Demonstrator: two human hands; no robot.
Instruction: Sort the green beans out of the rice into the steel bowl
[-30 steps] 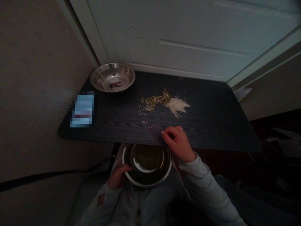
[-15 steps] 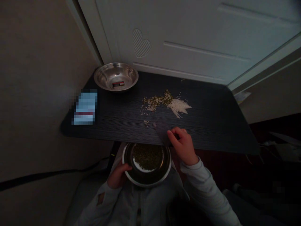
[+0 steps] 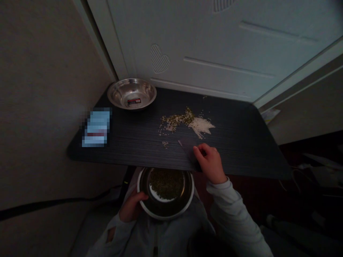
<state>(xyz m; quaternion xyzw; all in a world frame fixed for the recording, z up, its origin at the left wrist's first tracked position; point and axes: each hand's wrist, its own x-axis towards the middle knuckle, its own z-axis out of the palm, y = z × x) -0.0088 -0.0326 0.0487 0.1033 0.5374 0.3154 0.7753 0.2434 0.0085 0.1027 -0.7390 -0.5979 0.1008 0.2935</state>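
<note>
Below the near table edge, my left hand (image 3: 133, 205) grips the left rim of a metal bowl (image 3: 189, 200), thumb over the rim. Small green grains (image 3: 166, 182), like mung beans, lie inside it with some white ones at the lower edge. My right hand (image 3: 211, 162) is closed over the near part of the tabletop, pinching a thin see-through sheet (image 3: 189, 148), dim and hard to make out. Beyond it lie a heap of white rice-like grains (image 3: 200, 126) and a mixed green-and-white patch (image 3: 174, 121). A few pale grains (image 3: 165, 144) are left of the sheet.
A second metal bowl (image 3: 131, 87) with a label inside stands at the table's back left. Nearer sits a blurred-out phone-like screen (image 3: 97, 126). The dark table (image 3: 241, 142) abuts a white panel (image 3: 214, 46) with heart reliefs. Cables (image 3: 297, 178) hang at right.
My right hand with the see-through sheet has shifted slightly farther in over the table and to the right. My left hand still holds the bowl. The whole view has tilted a little.
</note>
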